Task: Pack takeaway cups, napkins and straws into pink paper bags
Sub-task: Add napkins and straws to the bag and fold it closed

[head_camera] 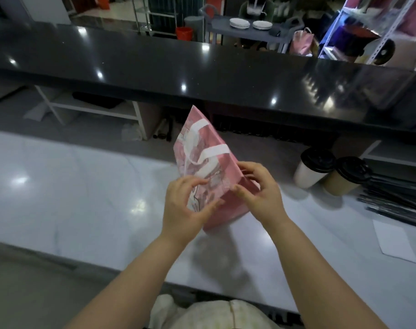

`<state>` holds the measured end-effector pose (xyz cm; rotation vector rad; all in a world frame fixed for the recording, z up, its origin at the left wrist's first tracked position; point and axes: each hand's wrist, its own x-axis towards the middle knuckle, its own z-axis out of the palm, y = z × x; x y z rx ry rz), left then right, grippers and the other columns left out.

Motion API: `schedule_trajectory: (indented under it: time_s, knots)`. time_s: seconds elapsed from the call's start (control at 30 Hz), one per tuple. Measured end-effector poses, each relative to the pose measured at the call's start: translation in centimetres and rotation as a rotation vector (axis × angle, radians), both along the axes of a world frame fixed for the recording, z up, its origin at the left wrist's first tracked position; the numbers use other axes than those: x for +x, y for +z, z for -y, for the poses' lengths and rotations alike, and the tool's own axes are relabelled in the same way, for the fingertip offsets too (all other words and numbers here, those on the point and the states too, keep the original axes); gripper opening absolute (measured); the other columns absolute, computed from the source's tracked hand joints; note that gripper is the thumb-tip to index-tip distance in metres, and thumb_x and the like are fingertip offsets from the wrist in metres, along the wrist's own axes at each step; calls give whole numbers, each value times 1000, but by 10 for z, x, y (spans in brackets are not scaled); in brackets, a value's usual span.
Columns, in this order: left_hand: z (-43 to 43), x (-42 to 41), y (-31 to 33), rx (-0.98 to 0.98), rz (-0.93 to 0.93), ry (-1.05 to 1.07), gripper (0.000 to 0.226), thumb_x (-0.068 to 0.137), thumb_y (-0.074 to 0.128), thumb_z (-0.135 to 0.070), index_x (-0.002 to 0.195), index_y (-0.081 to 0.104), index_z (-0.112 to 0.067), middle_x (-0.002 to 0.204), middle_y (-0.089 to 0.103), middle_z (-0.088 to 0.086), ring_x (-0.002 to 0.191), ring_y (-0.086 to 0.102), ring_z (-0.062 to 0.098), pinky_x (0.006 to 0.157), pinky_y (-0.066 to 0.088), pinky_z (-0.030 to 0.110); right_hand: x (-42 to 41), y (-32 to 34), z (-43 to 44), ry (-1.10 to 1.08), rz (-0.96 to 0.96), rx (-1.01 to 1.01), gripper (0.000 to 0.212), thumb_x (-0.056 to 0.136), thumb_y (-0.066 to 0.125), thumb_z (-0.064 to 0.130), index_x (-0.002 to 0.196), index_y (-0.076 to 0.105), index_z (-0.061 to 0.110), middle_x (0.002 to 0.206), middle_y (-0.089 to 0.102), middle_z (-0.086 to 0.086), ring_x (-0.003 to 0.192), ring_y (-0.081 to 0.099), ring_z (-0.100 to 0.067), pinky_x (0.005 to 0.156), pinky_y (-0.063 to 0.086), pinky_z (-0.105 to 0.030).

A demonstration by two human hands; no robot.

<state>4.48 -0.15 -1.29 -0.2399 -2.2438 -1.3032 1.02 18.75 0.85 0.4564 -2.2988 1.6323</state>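
A: Pink paper bag [203,148], where is it sitting?
B: I'm holding it folded above the tabletop [60,186] middle, left hand [188,203] and right hand [261,188] each keeping a narrow grip pinching its near end, probably prising it open for the cups [313,169] waiting by the right edge. Its print isn't reading as words.

The left hand [185,205] and the right hand [261,188] are bare, and so are the forearms [131,281] behind them, as far as the lower edge of view. Between the forearms, well behind the wrists, shows a cream, soft-looking garment [214,314] with a thin vertical seam down its middle.
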Motion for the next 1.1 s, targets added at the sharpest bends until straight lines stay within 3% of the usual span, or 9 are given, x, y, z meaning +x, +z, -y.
schedule_trajectory:
  time_s: [0.13, 0.23, 0.37, 0.47, 0.57, 0.7, 0.83, 1.0, 1.1]
  knots:
    - [-22, 20, -23, -9, 114, 65, 40, 72, 85, -19, 108, 67, -17, 112, 63, -7, 110, 57, 16, 97, 47, 37, 3, -24, -27, -29, 142, 28, 44, 81, 74, 3, 122, 65, 17, 121, 65, -1, 114, 59, -20, 98, 47, -47]
    - [-30, 20, -23, -1, 121, 125, 38, 73, 75, -9, 110, 66, -17, 108, 59, -13, 104, 58, 15, 91, 49, 39, 6, -32, -33, -102, 155, 47, 39, 82, 64, -7, 115, 69, 14, 112, 68, -1, 106, 62, -14, 93, 50, -42]
    - [-34, 6, -18, 25, 232, 213, 34, 76, 79, -17, 106, 65, -21, 99, 57, -11, 90, 59, 13, 81, 49, 25, 7, -35, -29, -113, 180, 58, 34, 78, 66, -2, 102, 65, 22, 101, 65, 4, 89, 61, -8, 79, 50, -23]
    - [-35, 2, -18, -35, 271, 270, 24, 77, 79, -21, 91, 60, -27, 88, 55, -12, 77, 55, 9, 69, 44, 21, -1, -36, -30, -109, 176, 163, 33, 74, 70, 0, 88, 56, 27, 92, 59, 4, 81, 54, -11, 68, 45, -24]
    - [-37, 1, -20, -43, 299, 311, 31, 79, 74, -14, 82, 51, -34, 84, 54, -13, 75, 55, 10, 65, 44, 21, -7, -41, -30, -125, 118, 212, 38, 75, 63, -4, 72, 44, 29, 77, 51, 5, 71, 45, -14, 61, 34, -26]
    - [-41, 14, -36, 84, 340, 361, 33, 75, 77, -12, 89, 54, -31, 91, 54, -11, 80, 56, 4, 68, 42, 14, -4, -56, -37, -108, 191, 153, 30, 79, 69, 12, 77, 47, 31, 83, 53, 7, 73, 49, -10, 62, 40, -24]
    - [-44, 28, -51, 145, 385, 369, 33, 72, 79, -14, 95, 58, -28, 97, 54, -12, 87, 56, 0, 69, 44, 12, -1, -66, -43, -47, 256, 138, 38, 73, 78, 17, 81, 45, 35, 88, 53, 12, 76, 50, -7, 62, 40, -16]
    - [-46, 19, -47, 236, 420, 460, 30, 76, 79, -17, 71, 53, -30, 78, 61, -11, 67, 57, -1, 58, 42, 11, -1, -65, -34, -69, 271, 144, 31, 78, 70, 21, 74, 41, 34, 81, 52, 7, 67, 45, -7, 56, 36, -20]
    - [-45, 20, -47, 271, 437, 451, 28, 77, 78, -13, 70, 54, -27, 73, 62, -10, 63, 57, -1, 56, 44, 12, 2, -69, -34, -100, 291, 145, 28, 81, 68, 19, 74, 42, 28, 80, 53, 5, 66, 46, -11, 57, 38, -26]
